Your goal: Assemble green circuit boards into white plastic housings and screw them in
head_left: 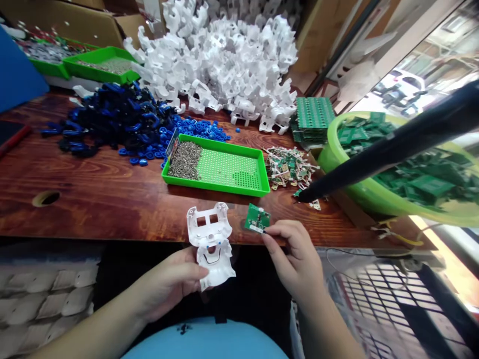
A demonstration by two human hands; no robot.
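Spreading across the top centre of the frame, a heap of white plastic parts [224, 60] is facing you. At the right edge, a lime-green bowl [334, 157] is holding green boards; in the centre, a green tray [224, 169] is carrying small metal pieces, with a card [172, 144] leaning at its left end, its print too small to read. At lower centre, your left hand [174, 279] is curling partly closed, gripping the lower part of a white shell [221, 269]. Right of it, your right hand [295, 257] is pinching a green circuit board [257, 218] at its lower right corner between thumb and index finger, keeping it apart from the shell.
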